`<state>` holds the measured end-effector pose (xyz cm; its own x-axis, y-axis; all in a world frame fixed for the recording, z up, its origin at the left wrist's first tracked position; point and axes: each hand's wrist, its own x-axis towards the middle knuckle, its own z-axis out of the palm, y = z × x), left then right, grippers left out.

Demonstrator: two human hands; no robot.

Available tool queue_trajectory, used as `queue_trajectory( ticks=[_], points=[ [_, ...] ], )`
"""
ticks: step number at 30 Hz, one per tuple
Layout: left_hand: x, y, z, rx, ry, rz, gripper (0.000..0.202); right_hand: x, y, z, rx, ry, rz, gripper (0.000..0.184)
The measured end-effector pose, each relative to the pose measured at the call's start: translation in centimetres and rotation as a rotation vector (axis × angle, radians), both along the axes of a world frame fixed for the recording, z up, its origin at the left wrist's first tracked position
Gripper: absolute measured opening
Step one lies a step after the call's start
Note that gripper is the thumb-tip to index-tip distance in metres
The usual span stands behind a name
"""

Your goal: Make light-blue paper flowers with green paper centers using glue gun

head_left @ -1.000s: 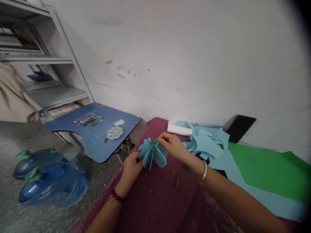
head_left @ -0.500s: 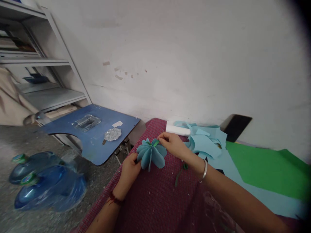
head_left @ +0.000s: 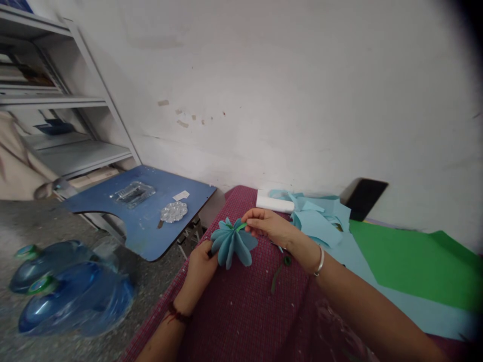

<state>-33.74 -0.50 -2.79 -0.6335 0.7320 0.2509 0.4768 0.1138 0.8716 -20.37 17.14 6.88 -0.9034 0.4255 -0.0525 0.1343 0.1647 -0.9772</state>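
Note:
A blue flower (head_left: 234,249) with layered petals, of paper or felt, is held above the red checked cloth. My left hand (head_left: 200,269) is closed on its left edge, with the fingertips hidden behind the petals. A narrow green strip (head_left: 240,227) lies across the flower's top centre. My right hand (head_left: 269,226) pinches the strip's outer end between thumb and fingers. Just below that hand, a small dark green coil of tape (head_left: 287,260) rests on the cloth with a loose tail.
Light blue sheets and scraps (head_left: 319,226), a white roll (head_left: 275,203) and a green sheet (head_left: 400,259) lie to the right. A black tablet-like slab (head_left: 364,198) leans on the wall. At left are a blue table (head_left: 151,234) and large water bottles (head_left: 75,296) on the floor.
The flower has turned slightly, so its petals face differently. My right hand has shifted a little with the green strip, its fingers now more spread. The view has moved slightly.

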Motion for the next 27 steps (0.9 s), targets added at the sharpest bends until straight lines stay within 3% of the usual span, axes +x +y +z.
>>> queue_trajectory(
  ticks=[11,17,21,27],
  points=[
    [-0.2,0.0,-0.5,-0.003,0.025,-0.018,0.015,-0.7,-0.1,-0.9,0.079,0.035,-0.051,0.006],
    [-0.3,0.0,-0.8,-0.01,0.04,-0.019,0.016,0.1,-0.1,0.5,0.287,0.21,-0.138,0.027],
    [-0.1,0.0,-0.5,-0.011,0.042,-0.025,0.016,0.5,-0.7,1.1,0.378,0.219,-0.174,0.017],
    [0.2,0.1,0.1,-0.002,0.039,-0.04,0.016,0.0,-2.0,1.3,0.669,0.273,-0.097,0.011]
  ],
)
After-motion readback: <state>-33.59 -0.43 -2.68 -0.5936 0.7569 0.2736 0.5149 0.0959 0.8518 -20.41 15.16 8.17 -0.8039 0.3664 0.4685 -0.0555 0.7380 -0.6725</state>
